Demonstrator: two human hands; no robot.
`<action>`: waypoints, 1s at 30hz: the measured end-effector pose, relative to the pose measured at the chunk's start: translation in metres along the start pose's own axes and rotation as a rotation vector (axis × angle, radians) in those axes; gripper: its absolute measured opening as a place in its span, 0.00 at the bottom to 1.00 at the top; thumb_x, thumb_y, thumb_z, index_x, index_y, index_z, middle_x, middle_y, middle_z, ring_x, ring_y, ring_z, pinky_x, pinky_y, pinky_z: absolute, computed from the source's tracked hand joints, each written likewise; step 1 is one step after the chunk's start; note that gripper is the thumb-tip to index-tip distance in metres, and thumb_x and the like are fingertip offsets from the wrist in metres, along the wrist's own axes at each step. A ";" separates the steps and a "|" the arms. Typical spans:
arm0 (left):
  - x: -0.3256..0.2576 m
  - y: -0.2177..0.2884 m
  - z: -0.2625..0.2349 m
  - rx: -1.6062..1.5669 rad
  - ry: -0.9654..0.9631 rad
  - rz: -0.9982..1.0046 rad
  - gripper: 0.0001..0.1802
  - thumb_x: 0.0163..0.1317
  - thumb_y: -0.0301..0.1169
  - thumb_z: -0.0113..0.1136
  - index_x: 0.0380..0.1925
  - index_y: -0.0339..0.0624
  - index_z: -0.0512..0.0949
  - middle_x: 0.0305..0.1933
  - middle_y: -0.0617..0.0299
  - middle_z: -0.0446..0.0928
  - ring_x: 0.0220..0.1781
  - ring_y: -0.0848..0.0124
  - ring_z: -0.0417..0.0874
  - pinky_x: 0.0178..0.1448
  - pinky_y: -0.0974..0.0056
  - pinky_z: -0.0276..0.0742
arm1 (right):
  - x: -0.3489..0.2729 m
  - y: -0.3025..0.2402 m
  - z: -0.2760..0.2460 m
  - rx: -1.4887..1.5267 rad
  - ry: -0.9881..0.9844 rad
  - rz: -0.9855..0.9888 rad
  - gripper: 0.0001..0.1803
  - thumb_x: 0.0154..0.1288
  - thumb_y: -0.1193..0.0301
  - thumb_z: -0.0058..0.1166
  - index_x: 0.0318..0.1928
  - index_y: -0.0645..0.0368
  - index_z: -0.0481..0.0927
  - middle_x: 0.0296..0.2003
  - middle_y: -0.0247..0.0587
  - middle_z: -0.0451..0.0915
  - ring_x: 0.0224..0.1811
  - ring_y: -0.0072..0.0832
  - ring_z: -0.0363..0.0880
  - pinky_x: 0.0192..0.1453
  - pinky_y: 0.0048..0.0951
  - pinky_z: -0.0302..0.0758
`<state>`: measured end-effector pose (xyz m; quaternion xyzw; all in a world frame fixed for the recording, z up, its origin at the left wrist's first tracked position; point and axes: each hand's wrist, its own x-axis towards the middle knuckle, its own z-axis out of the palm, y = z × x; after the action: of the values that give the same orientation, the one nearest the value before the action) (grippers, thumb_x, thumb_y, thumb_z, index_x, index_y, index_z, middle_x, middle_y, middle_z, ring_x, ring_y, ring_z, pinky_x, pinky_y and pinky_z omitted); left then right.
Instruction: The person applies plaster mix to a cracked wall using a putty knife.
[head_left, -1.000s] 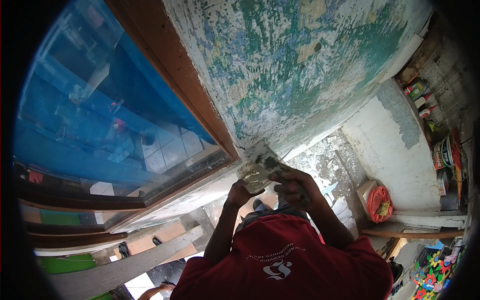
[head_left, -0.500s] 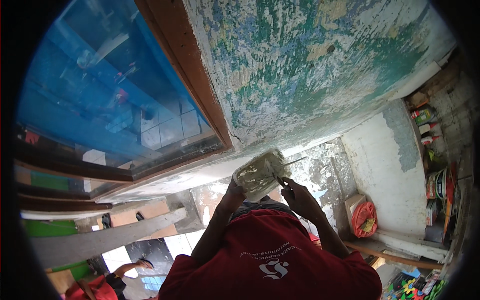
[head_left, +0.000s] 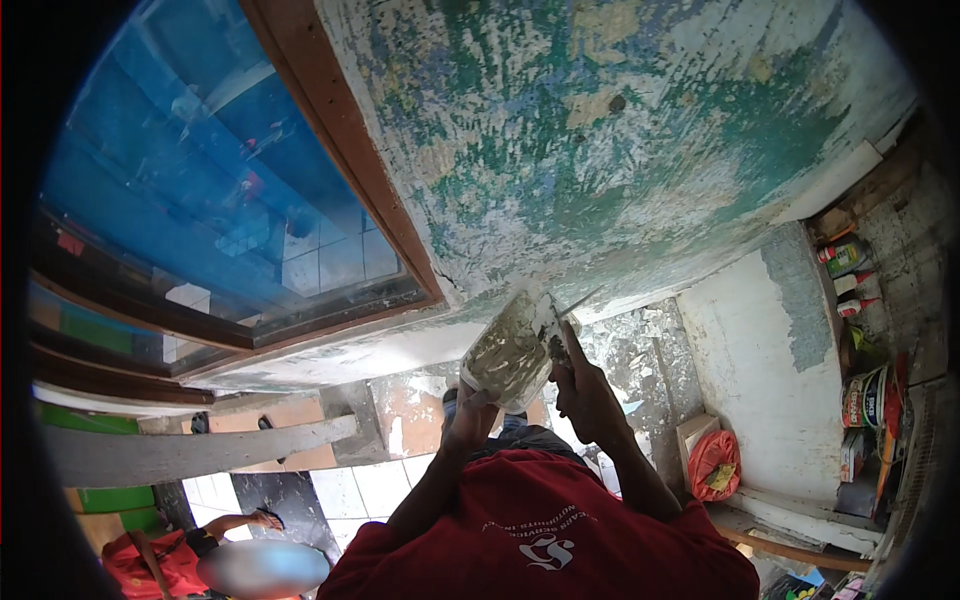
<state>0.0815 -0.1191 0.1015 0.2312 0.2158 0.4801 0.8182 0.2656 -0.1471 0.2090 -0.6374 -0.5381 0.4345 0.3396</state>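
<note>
My left hand (head_left: 472,415) grips the near edge of a shallow, pale rectangular tub (head_left: 508,350). Wet whitish-grey putty coats the inside of the tub. In my right hand (head_left: 585,392) is a putty knife (head_left: 573,306), its thin blade at the tub's right rim. The fingers wrap round the handle and hide most of it. Just beyond both hands rises a wall (head_left: 600,140) with patchy green, blue and white peeling paint.
A brown-framed window (head_left: 340,150) with blue reflections is at the left. Bottles and a paint bucket (head_left: 866,398) line a shelf at the right. An orange plastic bag (head_left: 714,464) lies low on the right. Another person in red (head_left: 160,565) sits at the lower left.
The tub tilts more upright, and my right hand has risen along its right side with the putty knife. The view has shifted slightly. The other person has moved further into view.
</note>
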 end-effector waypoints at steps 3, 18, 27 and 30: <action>-0.003 -0.002 0.011 0.027 0.058 0.040 0.43 0.49 0.25 0.57 0.67 0.36 0.52 0.66 0.48 0.62 0.67 0.57 0.65 0.70 0.52 0.61 | 0.001 -0.011 0.005 -0.215 0.038 -0.091 0.33 0.69 0.74 0.39 0.71 0.61 0.43 0.28 0.53 0.75 0.25 0.39 0.76 0.34 0.40 0.73; -0.005 0.007 -0.004 -0.013 0.011 -0.008 0.43 0.50 0.23 0.54 0.68 0.38 0.49 0.68 0.49 0.59 0.70 0.56 0.61 0.73 0.52 0.56 | 0.014 -0.008 0.040 -0.275 0.204 -0.128 0.36 0.63 0.79 0.43 0.69 0.69 0.44 0.33 0.63 0.74 0.33 0.54 0.75 0.36 0.47 0.71; -0.003 0.011 -0.011 0.037 -0.033 -0.009 0.44 0.49 0.24 0.55 0.68 0.39 0.47 0.68 0.48 0.57 0.70 0.56 0.60 0.73 0.52 0.57 | 0.015 -0.009 0.046 -0.273 0.200 -0.086 0.33 0.69 0.75 0.40 0.70 0.66 0.42 0.26 0.57 0.75 0.24 0.45 0.74 0.30 0.42 0.70; -0.001 0.009 -0.012 0.055 -0.050 -0.007 0.44 0.49 0.24 0.55 0.67 0.39 0.47 0.68 0.48 0.56 0.70 0.56 0.60 0.72 0.52 0.57 | 0.016 -0.004 0.050 -0.112 0.175 -0.066 0.35 0.69 0.76 0.40 0.70 0.66 0.39 0.21 0.53 0.73 0.20 0.43 0.72 0.26 0.41 0.69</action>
<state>0.0678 -0.1138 0.0975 0.2648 0.2090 0.4651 0.8184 0.2187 -0.1326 0.1899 -0.6730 -0.5505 0.3348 0.3632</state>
